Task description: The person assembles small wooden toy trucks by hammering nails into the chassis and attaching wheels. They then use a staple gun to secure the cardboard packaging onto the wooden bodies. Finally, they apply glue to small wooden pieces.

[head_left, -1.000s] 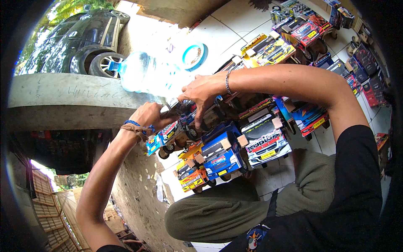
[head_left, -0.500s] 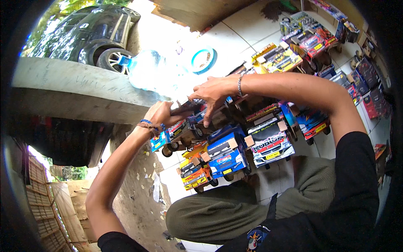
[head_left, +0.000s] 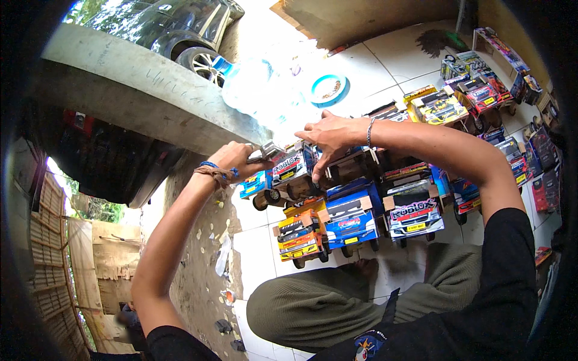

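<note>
On the white tiled floor (head_left: 373,57), head view, the only one: the person sits cross-legged before rows of painted model trucks.

Left hand (head_left: 236,159): fingers curled round a small silvery metal tool (head_left: 267,150), closed firmly on it. The tool's tip points right, toward the cab of the model truck (head_left: 290,171) in hand. Whether the tip touches the cab I cannot tell; glare and fisheye bend blur that spot.

Right hand (head_left: 328,135): palm down, fingers spread and pressed on the top of the same truck, pinning it rather than wrapping it. No full grasp visible.

Position: the truck is raised at the front of the group, just right of the left hand and under the right. Its long axis runs roughly left to right across the picture, cab end toward the left hand. The left hand is nearer the cab; the right covers the box body behind.

Materials: truck bodies look like printed card or thin board, boxy, glossy, blue and white; wheels dark and round. Neighbours: an orange truck (head_left: 299,234), a blue truck (head_left: 351,219) and a white-fronted truck (head_left: 414,212), touching side by side, closer to the knees.

Around: a large clear water jug (head_left: 253,87) with blue cap, a blue plate (head_left: 329,89), a rough concrete ledge (head_left: 132,90), a parked car (head_left: 174,24) beyond.
</note>
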Tool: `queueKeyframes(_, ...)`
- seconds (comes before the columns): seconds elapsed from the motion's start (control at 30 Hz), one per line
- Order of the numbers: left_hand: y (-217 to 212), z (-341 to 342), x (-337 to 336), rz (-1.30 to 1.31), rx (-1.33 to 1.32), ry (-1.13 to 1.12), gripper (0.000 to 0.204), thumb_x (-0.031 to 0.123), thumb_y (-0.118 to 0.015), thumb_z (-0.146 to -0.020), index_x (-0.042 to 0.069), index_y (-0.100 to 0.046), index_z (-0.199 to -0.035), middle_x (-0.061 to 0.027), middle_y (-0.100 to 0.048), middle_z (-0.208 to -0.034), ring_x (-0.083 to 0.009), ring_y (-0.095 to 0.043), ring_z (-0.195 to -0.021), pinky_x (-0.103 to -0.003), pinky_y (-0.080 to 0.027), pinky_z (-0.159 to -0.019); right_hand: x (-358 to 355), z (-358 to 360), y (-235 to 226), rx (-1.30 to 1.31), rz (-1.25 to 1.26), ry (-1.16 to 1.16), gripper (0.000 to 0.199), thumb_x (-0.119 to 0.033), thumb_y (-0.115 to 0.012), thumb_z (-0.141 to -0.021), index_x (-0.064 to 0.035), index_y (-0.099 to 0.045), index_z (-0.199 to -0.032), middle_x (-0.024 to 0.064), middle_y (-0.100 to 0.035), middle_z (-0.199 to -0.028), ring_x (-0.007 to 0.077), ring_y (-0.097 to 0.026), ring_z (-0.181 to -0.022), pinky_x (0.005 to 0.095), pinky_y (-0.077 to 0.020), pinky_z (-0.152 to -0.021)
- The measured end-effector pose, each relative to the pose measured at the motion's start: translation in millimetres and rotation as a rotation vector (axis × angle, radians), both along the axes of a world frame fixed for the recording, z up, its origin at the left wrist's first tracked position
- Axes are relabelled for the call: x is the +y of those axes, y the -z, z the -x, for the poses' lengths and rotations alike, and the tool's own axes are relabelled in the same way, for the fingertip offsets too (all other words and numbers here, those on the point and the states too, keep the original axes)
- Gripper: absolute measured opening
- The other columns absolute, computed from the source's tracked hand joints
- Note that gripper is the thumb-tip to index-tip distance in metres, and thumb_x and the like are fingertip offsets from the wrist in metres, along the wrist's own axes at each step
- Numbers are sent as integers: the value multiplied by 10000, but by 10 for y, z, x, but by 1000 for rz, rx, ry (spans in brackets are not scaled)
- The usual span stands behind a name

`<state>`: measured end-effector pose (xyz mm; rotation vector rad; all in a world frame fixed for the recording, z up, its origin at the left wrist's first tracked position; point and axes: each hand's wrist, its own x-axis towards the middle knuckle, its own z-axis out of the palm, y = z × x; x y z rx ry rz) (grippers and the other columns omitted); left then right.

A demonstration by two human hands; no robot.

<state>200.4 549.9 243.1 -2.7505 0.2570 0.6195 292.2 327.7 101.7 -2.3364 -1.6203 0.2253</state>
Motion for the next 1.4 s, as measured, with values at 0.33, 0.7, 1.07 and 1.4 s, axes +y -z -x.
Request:
queueKeyframes(0.33,182,42,-64,119,64,-134,770,710,-652,-888,-56,-718,-851,-247,-681,-687,-375,-725,-674,-461,-555,-633,202,128,-22,-19,43,-23,1032,-840,-702,-720,62,-562,-1202,231,-672,-1143,383,-674,-1089,582,-369,-1064)
queueKeyframes(0.7,350,-173,115,78,128,-155,808,748,-624,-885,-51,-722,-826,-218,-673,-661,-322,-691,-628,-462,-529,-622,182,145,39,35,-87,19,1004,-780,-783,-658,36,-615,-1218,198,-687,-1193,325,-652,-1163,571,-372,-1045)
queueKeyframes(1.07,321,-236,43,111,195,-171,818,737,-616,-892,-72,-735,-909,-254,-683,-700,-344,-695,-644,-473,-541,-632,169,152,93,43,-184,30,981,-760,-809,-642,24,-613,-1199,192,-685,-1167,329,-647,-1152,542,-372,-1021)
queueKeyframes(1.4,521,-192,216,211,119,-249,860,742,-606,-892,-107,-710,-808,-238,-676,-677,-309,-690,-633,-467,-533,-619,168,167,123,65,-221,48,961,-744,-823,-635,14,-608,-1187,188,-689,-1137,330,-651,-1134,530,-362,-1010)
